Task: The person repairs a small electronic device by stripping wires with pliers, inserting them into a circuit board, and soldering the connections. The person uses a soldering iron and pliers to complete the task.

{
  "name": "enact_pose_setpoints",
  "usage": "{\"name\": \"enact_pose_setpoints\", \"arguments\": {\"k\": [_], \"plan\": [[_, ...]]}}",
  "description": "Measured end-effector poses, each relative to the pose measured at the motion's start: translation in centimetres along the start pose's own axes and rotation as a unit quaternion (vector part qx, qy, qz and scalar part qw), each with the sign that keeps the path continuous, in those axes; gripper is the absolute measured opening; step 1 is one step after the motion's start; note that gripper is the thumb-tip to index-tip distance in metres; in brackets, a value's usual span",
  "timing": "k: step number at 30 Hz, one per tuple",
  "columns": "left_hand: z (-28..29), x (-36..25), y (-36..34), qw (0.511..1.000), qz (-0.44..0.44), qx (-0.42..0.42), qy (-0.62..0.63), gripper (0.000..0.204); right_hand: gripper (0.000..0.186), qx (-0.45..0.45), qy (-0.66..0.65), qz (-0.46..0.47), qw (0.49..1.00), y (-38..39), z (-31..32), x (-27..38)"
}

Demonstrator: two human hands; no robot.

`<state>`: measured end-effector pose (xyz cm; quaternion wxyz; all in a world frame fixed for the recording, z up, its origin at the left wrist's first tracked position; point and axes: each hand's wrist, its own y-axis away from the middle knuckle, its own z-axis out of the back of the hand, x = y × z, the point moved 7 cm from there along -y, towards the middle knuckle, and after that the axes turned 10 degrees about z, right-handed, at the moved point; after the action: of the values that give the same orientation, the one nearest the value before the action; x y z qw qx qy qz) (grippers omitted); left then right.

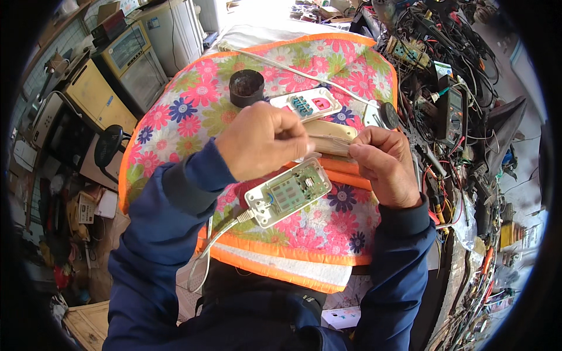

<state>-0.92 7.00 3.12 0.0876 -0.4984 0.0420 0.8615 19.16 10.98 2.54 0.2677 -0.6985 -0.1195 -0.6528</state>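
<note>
My right hand (386, 164) pinches the end of a thin, brownish, see-through strip (331, 144) between thumb and fingers. Close to the strip's other end is my left hand (263, 139), its fingers drawn together; whether they grip the strip is hard to make out. Just behind the strip lies a beige cover piece (336, 129). Nearer to me, an opened white casing (288, 194) shows its green circuit board, with a pale cable (225, 228) running into its left end. Farther back rests the other casing half (331, 100), holding teal and pink rubber key pads.
A flowered cloth with an orange border (193, 126) covers the work surface. On it stand a dark round cup (246, 88) and a small black round piece (389, 115), with a white cord (293, 71) across the back. Tangled wires and a multimeter (454, 111) crowd the right.
</note>
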Motion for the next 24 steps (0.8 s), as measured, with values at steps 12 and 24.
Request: {"name": "enact_pose_setpoints", "arguments": {"k": [12,24], "plan": [[-3.1,-2.0,4.3,0.919,0.009,-0.055,-0.391,0.062,0.014,0.067,0.023,-0.083,0.994,0.2,0.1,-0.8],[-3.9,-2.5,4.6,0.922,-0.024,-0.123,-0.366,0.056,0.015,0.105,0.014,-0.095,0.990,0.3,-0.3,-1.5]]}}
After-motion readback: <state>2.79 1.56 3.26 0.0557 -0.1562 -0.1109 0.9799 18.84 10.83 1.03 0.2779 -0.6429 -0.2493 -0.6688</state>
